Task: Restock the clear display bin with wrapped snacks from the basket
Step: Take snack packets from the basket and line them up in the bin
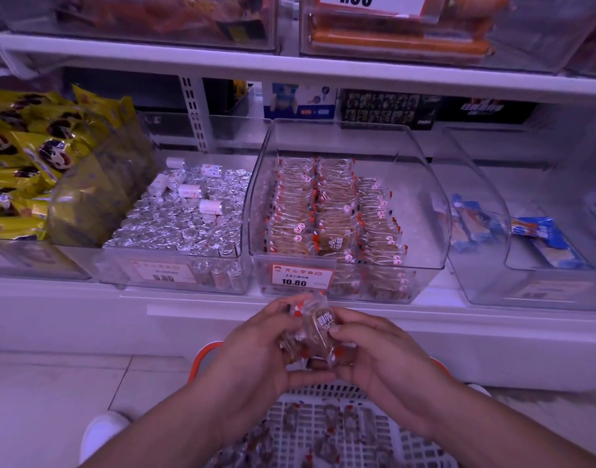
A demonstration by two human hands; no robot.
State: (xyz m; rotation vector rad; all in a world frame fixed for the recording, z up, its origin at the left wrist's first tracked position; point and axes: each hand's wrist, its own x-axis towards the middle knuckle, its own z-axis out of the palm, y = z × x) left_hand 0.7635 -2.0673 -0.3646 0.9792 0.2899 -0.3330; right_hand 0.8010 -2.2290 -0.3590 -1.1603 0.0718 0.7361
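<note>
A clear display bin (425, 184) on the low shelf holds three rows of brown snacks (327, 211) in clear wrappers with red corners; a 10.80 price tag is on its front. Below it, both hands hold a small bundle of the same wrapped snacks (315, 332) between them. My left hand (259, 352) cups the bundle from the left and my right hand (377, 349) grips it from the right. Under my forearms stands a white slatted basket (408, 444) with an orange rim, with several more wrapped snacks lying in it.
Left of the bin is a bin of silver foil rolls (181, 217), then yellow panda-print packs (26, 157). Right of it are clear bins with blue packets (539, 234). A shelf board (289, 70) runs above. A white shoe (104, 430) rests on the tiled floor.
</note>
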